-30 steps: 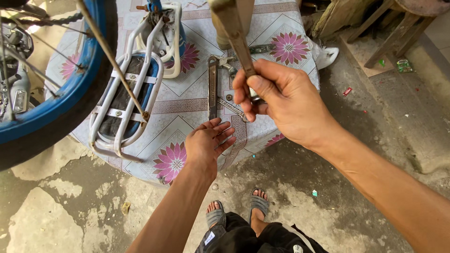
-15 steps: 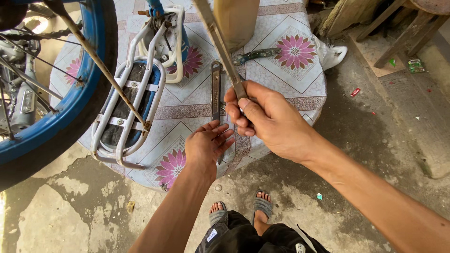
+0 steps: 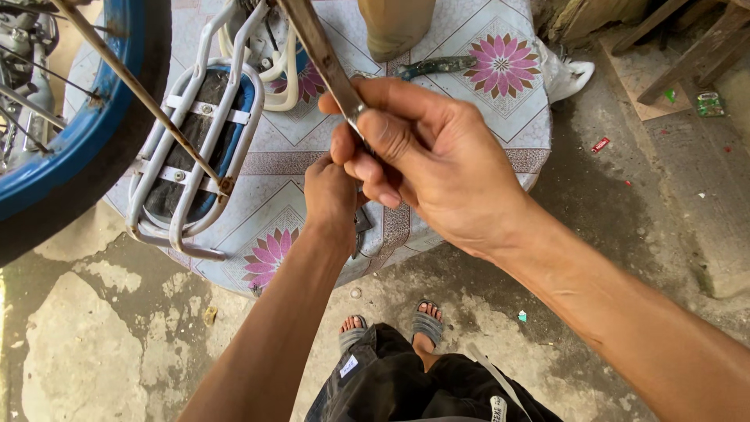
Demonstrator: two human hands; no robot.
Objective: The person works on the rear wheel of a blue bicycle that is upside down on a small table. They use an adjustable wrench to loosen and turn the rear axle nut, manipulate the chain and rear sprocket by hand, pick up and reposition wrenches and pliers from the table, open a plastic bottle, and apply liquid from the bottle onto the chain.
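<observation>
Rusty metal runs through the right hand [image 3: 437,168]: a long flat bar [image 3: 316,47] rises from its closed fingers [image 3: 375,137] toward the top edge, where it is cut off. Just below and behind, the left hand [image 3: 332,195] lies on the floral-patterned sheet [image 3: 484,86] spread over the ground; the right hand covers most of its fingers, so whether they are curled around anything cannot be told. A small dark metal piece [image 3: 362,223] shows just beside the left wrist, its shape hard to make out.

To the left, a white wire carrier rack [image 3: 187,164] lies on the sheet, with a thin rusty rod [image 3: 141,90] slanting across it. A blue-rimmed bicycle wheel [image 3: 74,148] fills the left corner, partly out of view. Beyond the hands, a dark flat tool [image 3: 437,66] lies on the sheet near a tan object [image 3: 394,23] cut off at the top. Bare concrete floor [image 3: 641,227] lies to the right, wooden frame pieces [image 3: 687,55] at its far corner. Sandalled feet [image 3: 391,328] and dark trousers show at the bottom.
</observation>
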